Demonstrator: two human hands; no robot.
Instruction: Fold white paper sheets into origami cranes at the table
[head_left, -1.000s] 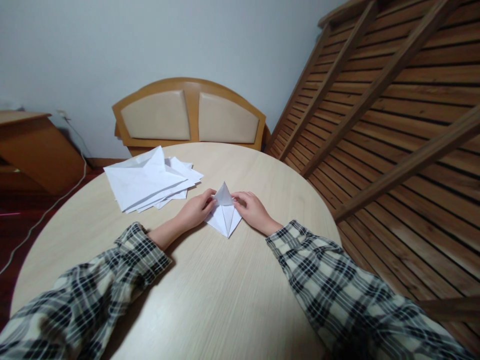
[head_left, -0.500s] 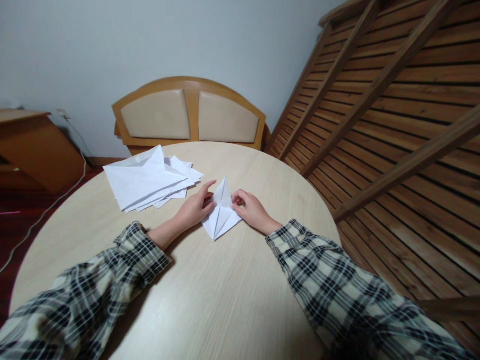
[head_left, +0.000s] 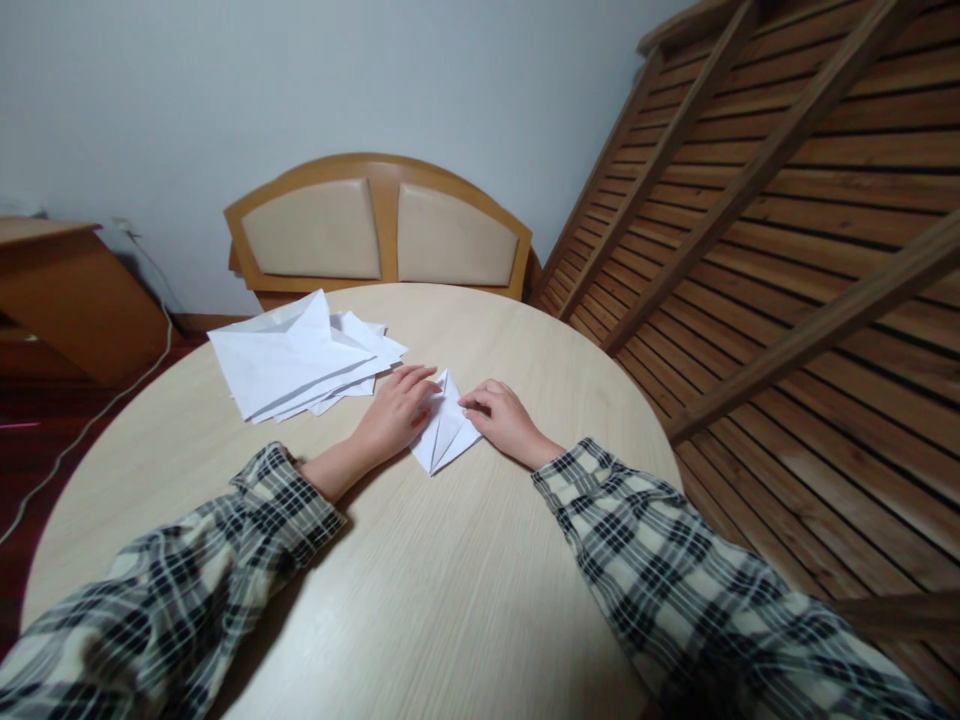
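Note:
A small folded sheet of white paper (head_left: pixel 442 435) lies on the round table, one corner pointing toward me and creases running up its middle. My left hand (head_left: pixel 401 408) covers its left side, fingers bent over the edge and gripping the paper there. On the opposite edge, my right hand (head_left: pixel 504 418) has its thumb and fingertips pinched on the paper. The upper tip of the folded paper shows between both hands. Part of its left half is hidden under my left fingers.
A pile of white paper sheets (head_left: pixel 292 360), some folded, lies on the far left of the pale wooden table (head_left: pixel 420 600). Behind it stands a padded headboard (head_left: pixel 386 225). A slatted wooden panel (head_left: pixel 787 230) leans at the right. A cable (head_left: pixel 97 410) runs down the left.
The paper's tall upper point has come down lower and looks shorter. My left fingers have moved up and over the paper; my right hand has barely shifted.

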